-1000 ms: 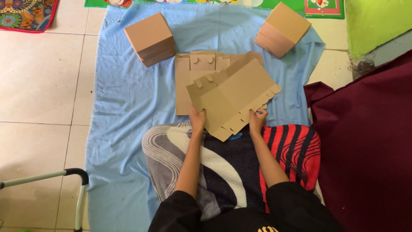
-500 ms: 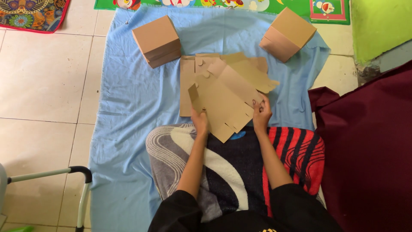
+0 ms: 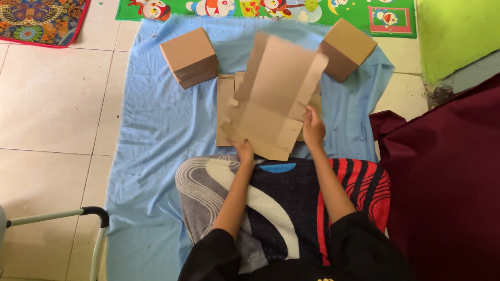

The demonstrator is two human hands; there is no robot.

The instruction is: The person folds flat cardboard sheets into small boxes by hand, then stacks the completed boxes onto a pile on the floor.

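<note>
A flat brown cardboard box blank point(image 3: 276, 93) with cut tabs is lifted and tilted above a stack of more flat blanks point(image 3: 225, 96) on the blue cloth point(image 3: 156, 135). My left hand point(image 3: 244, 152) grips its near lower edge. My right hand point(image 3: 313, 127) holds its right edge. Both forearms reach out over a patterned blanket point(image 3: 271, 208) across my lap.
Two folded brown boxes stand on the cloth, one at the back left point(image 3: 189, 56), one at the back right point(image 3: 346, 48). A dark red cloth point(image 3: 448, 177) lies right, a colourful play mat point(image 3: 271, 9) behind, a metal frame with black grip point(image 3: 78, 214) at lower left. Tiled floor on the left.
The cardboard blank has been raised off the stack and turned from lying flat to standing tilted away from me. Both hands stayed on its near and right edges.
</note>
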